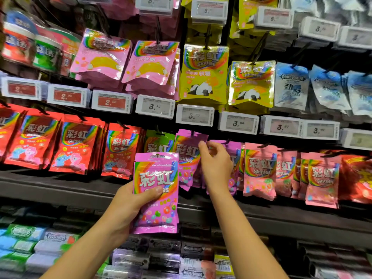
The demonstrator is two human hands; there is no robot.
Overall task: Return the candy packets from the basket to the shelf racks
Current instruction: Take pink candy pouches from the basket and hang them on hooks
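The left hand (128,206) grips a purple Skittles packet (156,193) upright in front of the shelf racks, thumb across its front, just below the hanging rows. The right hand (216,164) reaches up to the purple packets on the peg (186,158), fingers curled and pinching at the top corner of the front one. Red packets (74,146) hang to the left, pink packets (259,170) to the right, with price tags (194,116) above.
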